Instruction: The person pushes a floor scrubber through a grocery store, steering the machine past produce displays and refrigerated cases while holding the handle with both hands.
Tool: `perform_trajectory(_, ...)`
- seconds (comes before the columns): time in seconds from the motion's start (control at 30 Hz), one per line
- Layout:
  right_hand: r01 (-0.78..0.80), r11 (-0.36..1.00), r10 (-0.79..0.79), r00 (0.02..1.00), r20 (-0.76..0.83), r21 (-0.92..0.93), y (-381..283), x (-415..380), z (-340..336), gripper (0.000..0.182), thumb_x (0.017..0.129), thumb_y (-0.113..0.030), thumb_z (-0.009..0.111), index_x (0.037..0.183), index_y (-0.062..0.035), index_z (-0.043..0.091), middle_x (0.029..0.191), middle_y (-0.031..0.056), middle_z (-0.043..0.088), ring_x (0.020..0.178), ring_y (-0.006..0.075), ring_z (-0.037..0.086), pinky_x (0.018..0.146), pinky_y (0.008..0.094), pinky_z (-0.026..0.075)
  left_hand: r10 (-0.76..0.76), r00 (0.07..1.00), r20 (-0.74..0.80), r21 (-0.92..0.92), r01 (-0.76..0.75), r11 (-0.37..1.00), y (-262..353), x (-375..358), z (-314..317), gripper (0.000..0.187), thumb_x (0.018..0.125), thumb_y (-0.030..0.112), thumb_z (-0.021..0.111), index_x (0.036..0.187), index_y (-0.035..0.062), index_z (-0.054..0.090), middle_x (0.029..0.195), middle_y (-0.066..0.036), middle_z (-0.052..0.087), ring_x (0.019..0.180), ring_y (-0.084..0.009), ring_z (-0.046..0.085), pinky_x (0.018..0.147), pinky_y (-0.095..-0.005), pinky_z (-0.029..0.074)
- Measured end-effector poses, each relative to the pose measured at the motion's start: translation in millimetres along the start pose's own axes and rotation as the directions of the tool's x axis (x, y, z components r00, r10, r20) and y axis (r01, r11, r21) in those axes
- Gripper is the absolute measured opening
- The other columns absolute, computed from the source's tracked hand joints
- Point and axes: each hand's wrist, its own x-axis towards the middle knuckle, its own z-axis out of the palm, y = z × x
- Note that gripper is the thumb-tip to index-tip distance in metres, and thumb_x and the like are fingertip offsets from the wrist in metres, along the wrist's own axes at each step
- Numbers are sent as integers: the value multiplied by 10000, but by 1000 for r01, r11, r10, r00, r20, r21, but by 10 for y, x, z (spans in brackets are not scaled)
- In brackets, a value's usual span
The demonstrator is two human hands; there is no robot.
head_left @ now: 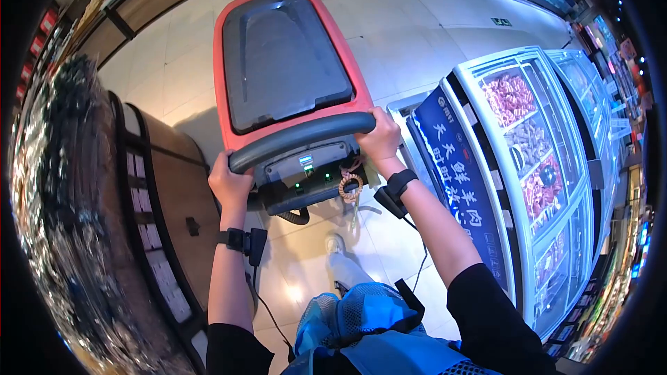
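A red and dark grey walk-behind machine that looks like a floor scrubber (pixel 285 62) stands directly in front of me. Its curved black handlebar (pixel 299 137) runs across the near end. My left hand (pixel 231 182) is closed round the bar's left end, and my right hand (pixel 379 136) grips the right end. Below the bar is a control panel (pixel 306 165) with a small lit display and green lights. A coiled beige ring (pixel 350 186) hangs at the panel's right side. Each wrist wears a black strap with a small box and cable.
Close on the right, a glass-topped freezer (pixel 522 167) holds packs of meat, with a blue sign (pixel 455 180) along its side. A brown display stand (pixel 170 201) with goods rises on the left. Pale tiled floor (pixel 396 21) stretches ahead, and a shelf unit (pixel 149 7) stands at far left.
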Motion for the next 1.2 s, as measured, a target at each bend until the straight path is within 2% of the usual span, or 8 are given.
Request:
perform_trajectory(0.3, -15, 999, 15, 1000, 5, 52, 307, 1066, 909, 197, 601, -187, 670, 727, -93, 550, 681, 94, 600, 615, 309, 595, 549, 378, 491, -57, 998, -6, 43, 57, 997, -140, 1105, 773, 345, 567, 123, 741, 861, 40, 582, 760, -155, 609, 709, -327, 608, 635, -346, 484)
perform_trajectory(0.6, -26, 999, 25, 1000, 12, 43, 486, 1918, 1736, 187, 599, -169, 666, 716, -91, 542, 682, 102, 597, 622, 308, 594, 559, 377, 487, -118, 993, 14, 17, 117, 993, -399, 2057, 1365, 326, 562, 109, 725, 850, 51, 583, 761, -147, 613, 709, -325, 609, 641, -357, 482)
perform_trajectory(0.77, -19, 999, 17, 999, 32, 50, 501, 2419, 2195, 189, 591, -158, 671, 706, -86, 538, 671, 113, 595, 621, 311, 597, 560, 380, 484, -79, 997, -15, -41, 79, 996, -590, 2598, 1655, 334, 564, 110, 716, 868, 61, 588, 761, -138, 615, 695, -327, 607, 630, -358, 481)
perform_trajectory(0.87, -34, 999, 33, 999, 34, 40, 535, 2623, 2431, 186, 593, -159, 668, 709, -86, 542, 666, 113, 594, 625, 313, 598, 562, 378, 486, -161, 986, 40, 17, 161, 987, -687, 2874, 1816, 333, 562, 115, 717, 866, 65, 592, 760, -137, 615, 700, -325, 608, 633, -353, 481)
perform_trajectory(0.97, -58, 997, 56, 998, 40, 48, 580, 2791, 2716, 197, 585, -159, 668, 727, -89, 551, 672, 113, 595, 624, 316, 596, 562, 379, 486, -60, 998, -14, 65, 61, 996, -866, 3132, 1963, 327, 559, 116, 719, 857, 63, 594, 761, -138, 614, 705, -317, 612, 642, -347, 481)
perform_trajectory(1.0, -55, 998, 54, 998, 26, 32, 605, 2870, 2813, 197, 585, -159, 668, 727, -89, 551, 672, 113, 595, 624, 316, 596, 562, 379, 486, -52, 999, -12, 45, 52, 998, -902, 3236, 2024, 327, 559, 116, 719, 857, 63, 594, 761, -138, 614, 705, -317, 612, 642, -347, 481)
perform_trajectory(1.07, -45, 998, 44, 999, 21, 42, 622, 2963, 3006, 212, 573, -155, 665, 744, -91, 556, 684, 112, 598, 630, 315, 596, 567, 380, 487, -171, 985, 38, 24, 170, 985, -977, 3400, 2100, 334, 556, 122, 722, 858, 60, 594, 764, -139, 614, 712, -311, 614, 654, -346, 480)
perform_trajectory(1.2, -74, 996, 73, 997, 30, 57, 606, 3159, 3280, 236, 557, -150, 667, 754, -86, 554, 699, 112, 597, 645, 310, 598, 579, 374, 488, -136, 989, 50, 7, 136, 991, -1136, 3666, 2259, 355, 570, 99, 722, 892, 48, 580, 761, -152, 618, 707, -309, 620, 650, -339, 478)
